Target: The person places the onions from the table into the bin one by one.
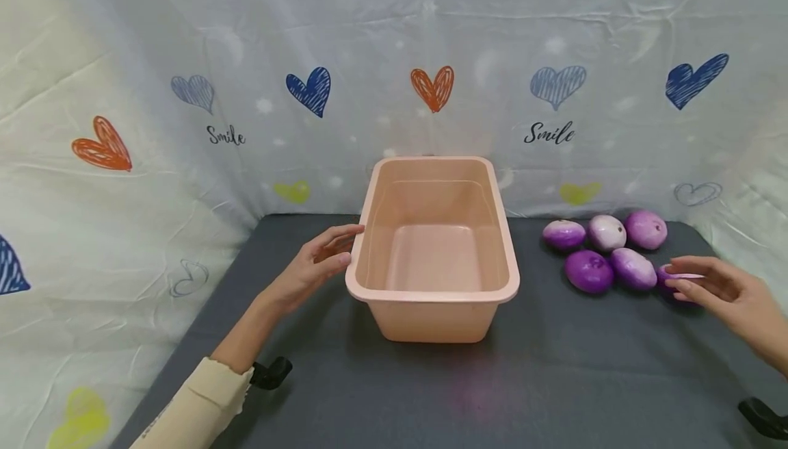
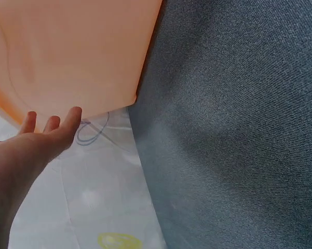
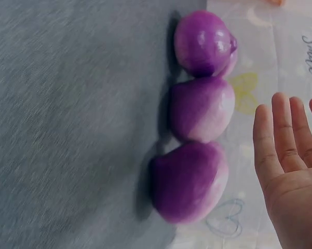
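Observation:
A pale orange plastic tub [image 1: 434,296] stands upright in the middle of the table. My left hand [image 1: 317,261] is at its left rim with relaxed fingers; whether the fingertips touch it I cannot tell. The left wrist view shows that hand [image 2: 36,140] beside the tub's wall [image 2: 78,57]. To the right lie several red onions [image 1: 589,272] in two rows, purple and white. My right hand [image 1: 729,298] is at the rightmost front onion [image 1: 667,275], partly covering it. In the right wrist view, its fingers [image 3: 284,132] are extended, holding nothing, near the front onions [image 3: 189,181].
A dark grey cloth [image 1: 394,394] covers the table. Behind and at the sides hangs a white curtain [image 1: 369,24] printed with hearts and "Smile". Black straps [image 1: 271,372] with small mounts sit at the wrists.

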`<state>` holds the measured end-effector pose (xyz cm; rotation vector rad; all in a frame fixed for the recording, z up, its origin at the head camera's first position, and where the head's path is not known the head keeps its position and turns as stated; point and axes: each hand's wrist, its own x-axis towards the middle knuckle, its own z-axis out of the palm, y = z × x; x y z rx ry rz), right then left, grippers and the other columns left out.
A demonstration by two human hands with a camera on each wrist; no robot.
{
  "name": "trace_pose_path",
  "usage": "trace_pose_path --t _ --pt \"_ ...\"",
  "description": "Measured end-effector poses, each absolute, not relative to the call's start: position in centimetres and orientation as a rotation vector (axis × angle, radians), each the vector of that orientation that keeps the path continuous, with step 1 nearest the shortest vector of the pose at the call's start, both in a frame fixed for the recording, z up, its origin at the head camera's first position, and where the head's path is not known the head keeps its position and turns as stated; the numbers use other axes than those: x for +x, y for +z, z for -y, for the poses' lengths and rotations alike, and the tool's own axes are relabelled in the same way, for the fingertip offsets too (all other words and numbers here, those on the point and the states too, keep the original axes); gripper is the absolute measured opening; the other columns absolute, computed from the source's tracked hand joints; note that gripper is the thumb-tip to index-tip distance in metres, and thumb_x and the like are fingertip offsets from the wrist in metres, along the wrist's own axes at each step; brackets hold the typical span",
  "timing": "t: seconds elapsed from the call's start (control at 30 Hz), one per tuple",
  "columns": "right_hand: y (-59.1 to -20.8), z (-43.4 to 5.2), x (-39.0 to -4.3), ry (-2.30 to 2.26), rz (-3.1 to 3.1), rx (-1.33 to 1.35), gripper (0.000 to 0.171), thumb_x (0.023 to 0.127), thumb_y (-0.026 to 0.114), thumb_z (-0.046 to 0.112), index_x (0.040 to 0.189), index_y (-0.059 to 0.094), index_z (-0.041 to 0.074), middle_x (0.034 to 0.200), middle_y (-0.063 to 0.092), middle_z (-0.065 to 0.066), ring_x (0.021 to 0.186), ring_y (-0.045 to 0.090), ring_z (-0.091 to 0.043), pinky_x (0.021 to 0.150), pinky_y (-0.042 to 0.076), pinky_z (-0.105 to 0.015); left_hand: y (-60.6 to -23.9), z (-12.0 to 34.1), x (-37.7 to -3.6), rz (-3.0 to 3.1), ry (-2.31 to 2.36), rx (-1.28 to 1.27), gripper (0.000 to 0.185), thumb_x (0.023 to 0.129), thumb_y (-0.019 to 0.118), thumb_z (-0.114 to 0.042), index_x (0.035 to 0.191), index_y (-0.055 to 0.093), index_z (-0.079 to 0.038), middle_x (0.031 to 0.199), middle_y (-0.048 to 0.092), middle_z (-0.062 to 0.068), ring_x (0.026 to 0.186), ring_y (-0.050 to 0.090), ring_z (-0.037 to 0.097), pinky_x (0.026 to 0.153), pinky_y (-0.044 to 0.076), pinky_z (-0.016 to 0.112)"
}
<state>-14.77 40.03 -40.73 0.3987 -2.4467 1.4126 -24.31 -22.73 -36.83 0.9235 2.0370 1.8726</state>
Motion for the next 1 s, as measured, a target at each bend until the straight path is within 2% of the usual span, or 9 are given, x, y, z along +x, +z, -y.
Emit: trace_pose_path --t 0.17,0.4,0.6,0.73,0.87,1.0 --pt "-40.9 -40.9 -14.2 1.409 2.425 0.437 0.033 0.101 0.054 -0.012 0.133 0.053 -0.013 0.120 0.067 0.001 0.101 0.068 -0.005 0.077 0.056 -0.021 -36.9 22.5 -24.2 -2.081 1.863 0.874 0.052 0.105 0.057 -0.010 0.155 0.042 -0.009 0.160 0.034 0.010 0.147 0.031 0.029 0.112 0.036 0.046" --pt "-41.8 -42.2 -14.1 1.334 2.352 0.454 0.039 0.095 0.054 -0.021 0.133 0.054 -0.012 0.120 0.064 0.010 0.102 0.065 0.002 0.078 0.052 -0.013 -36.7 22.1 -24.2 -2.084 1.841 0.888 0.054 0.105 0.057 -0.013 0.155 0.039 -0.007 0.158 0.036 0.015 0.141 0.038 0.033 0.106 0.043 0.042" --pt "-43.3 -43.8 -13.9 1.232 2.381 0.399 0.060 0.092 0.059 -0.022 0.147 0.048 0.000 0.128 0.054 0.019 0.107 0.056 0.010 0.083 0.044 -0.005 -36.9 21.9 -24.0 -2.077 1.837 0.861 0.055 0.105 0.056 -0.014 0.156 0.037 -0.009 0.158 0.036 0.015 0.138 0.042 0.034 0.104 0.044 0.043" --pt "-44.3 -45.1 -14.1 1.265 2.354 0.349 0.069 0.090 0.060 -0.023 0.152 0.045 0.004 0.129 0.053 0.019 0.107 0.056 0.013 0.080 0.045 -0.005 -36.9 21.9 -24.0 -2.069 1.843 0.850 0.054 0.105 0.056 -0.014 0.155 0.038 -0.011 0.157 0.035 0.017 0.137 0.042 0.034 0.104 0.045 0.043" --pt "-45.6 -47.2 -14.8 1.307 2.320 0.331 0.078 0.088 0.059 -0.025 0.155 0.044 0.012 0.128 0.053 0.021 0.106 0.056 0.014 0.078 0.045 -0.004 -37.0 21.9 -24.1 -2.069 1.844 0.853 0.053 0.105 0.055 -0.013 0.155 0.038 -0.010 0.157 0.035 0.019 0.137 0.042 0.035 0.104 0.045 0.043" --pt "-47.7 -49.9 -16.0 1.353 2.280 0.321 0.078 0.089 0.059 -0.025 0.156 0.043 0.011 0.130 0.054 0.018 0.107 0.057 0.012 0.078 0.047 -0.006 -36.9 21.9 -24.2 -2.065 1.847 0.864 0.053 0.105 0.055 -0.013 0.155 0.037 -0.009 0.157 0.035 0.021 0.137 0.041 0.036 0.104 0.045 0.042"
